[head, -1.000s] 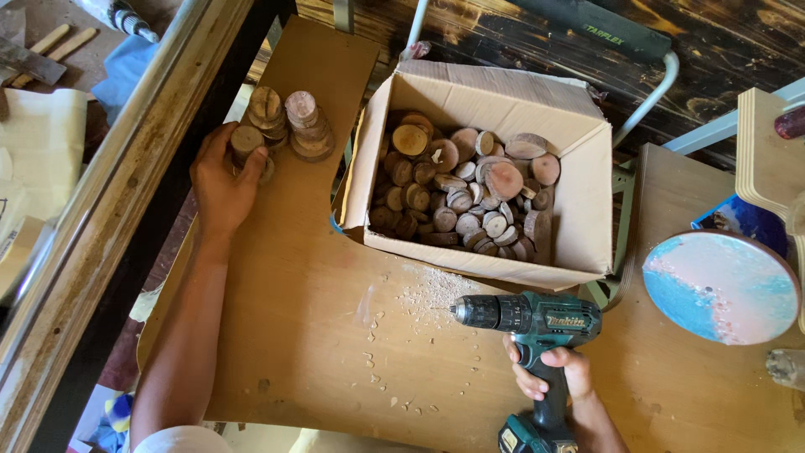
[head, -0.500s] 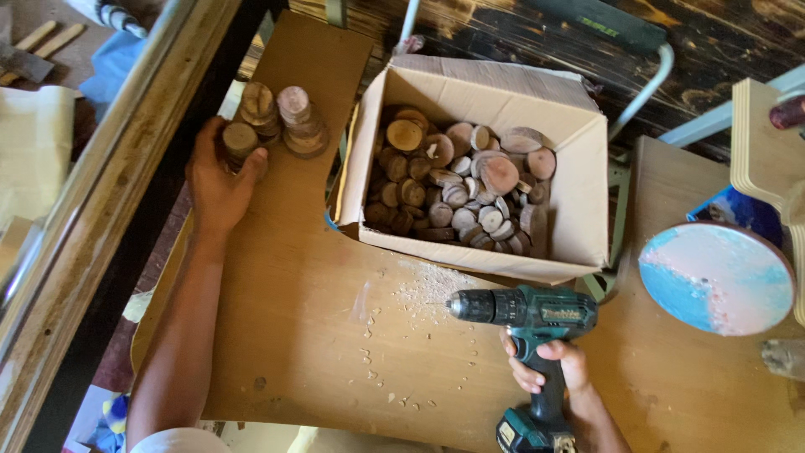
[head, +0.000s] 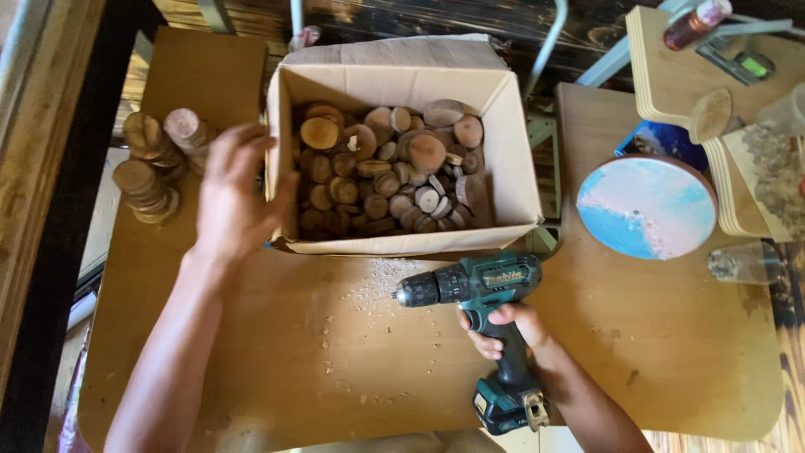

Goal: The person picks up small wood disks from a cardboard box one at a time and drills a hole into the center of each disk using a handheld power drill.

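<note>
My right hand grips the handle of a teal cordless drill, its chuck pointing left over the wooden table. My left hand hovers with fingers spread at the left wall of an open cardboard box, holding nothing. The box is full of round wood slices. To the left of that hand stand stacks of wood slices on the table.
Sawdust lies in front of the box. A round blue and pink disc rests at the right, near a clear plastic cup on its side and stacked plywood boards. A wooden beam runs along the left.
My left hand has left the stacked slices and moved right to the box's left wall. The view has shifted, and the drill stays in my right hand.
</note>
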